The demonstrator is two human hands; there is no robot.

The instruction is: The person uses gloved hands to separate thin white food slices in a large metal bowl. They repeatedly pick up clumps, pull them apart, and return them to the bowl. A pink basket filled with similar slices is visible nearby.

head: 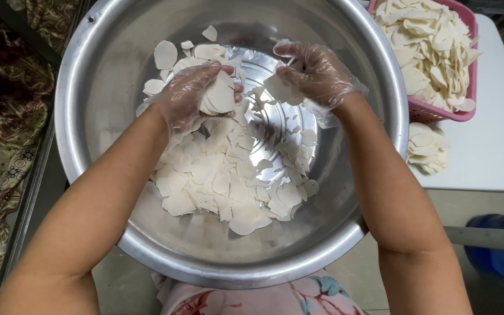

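Observation:
A big shiny steel basin fills the view, with several thin white round slices heaped on its bottom. Both hands wear clear plastic gloves and are inside the basin. My left hand is curled around a stack of the white slices near the upper middle. My right hand pinches a single white slice just to the right of that stack. Loose slices stick to the basin's far wall.
A pink plastic basket heaped with the same white slices stands on a white table at the upper right. A small pile of slices lies on the table beside it. Patterned cloth lies at the left; a blue object is at the lower right.

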